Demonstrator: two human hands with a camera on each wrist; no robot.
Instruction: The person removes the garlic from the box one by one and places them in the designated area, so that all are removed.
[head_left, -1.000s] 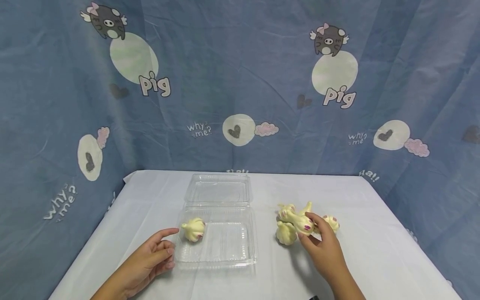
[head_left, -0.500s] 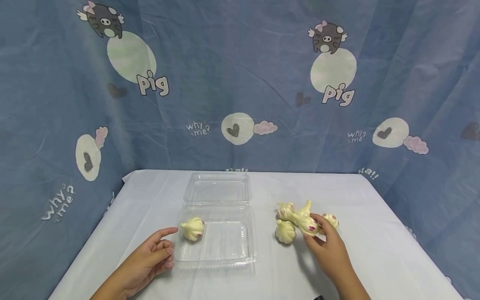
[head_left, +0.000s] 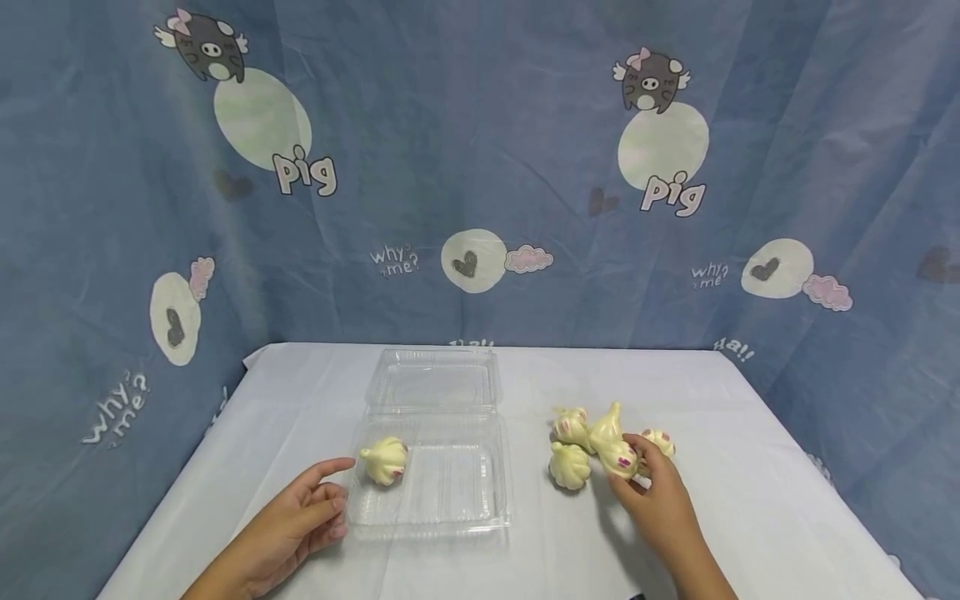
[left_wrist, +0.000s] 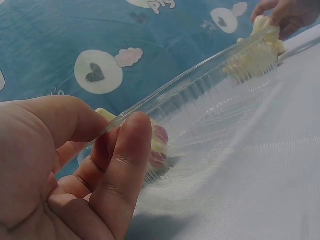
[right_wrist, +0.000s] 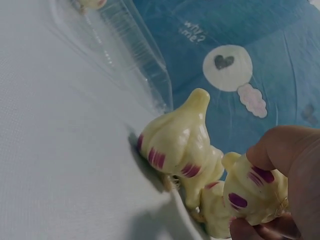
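My left hand point(head_left: 300, 517) is at the left rim of a clear plastic clamshell container point(head_left: 495, 500), its thumb and fingers pinching the edge in the left wrist view. Inside the container, on the left, lies a garlic bulb point(head_left: 386, 461) with purple marks. Over on the right, my right hand point(head_left: 663, 500) holds another garlic bulb point(right_wrist: 250, 192) between thumb and fingers. This bulb is beside a group of several more, among them a nearer garlic bulb point(head_left: 570, 466) and one with its stem up point(head_left: 606, 427). My fingers partly hide the group.
The container's lid point(head_left: 435, 381) lies folded open towards the back. A white cloth point(head_left: 536, 550) covers the table. Behind it hangs a blue printed curtain point(head_left: 360, 167). A small dark object point(head_left: 637, 597) shows at the bottom edge near my right forearm.
My right hand has shifted slightly right with the garlic bulb, drawing it away from the nearer bulbs and turning it. The left hand stays at the container's rim.
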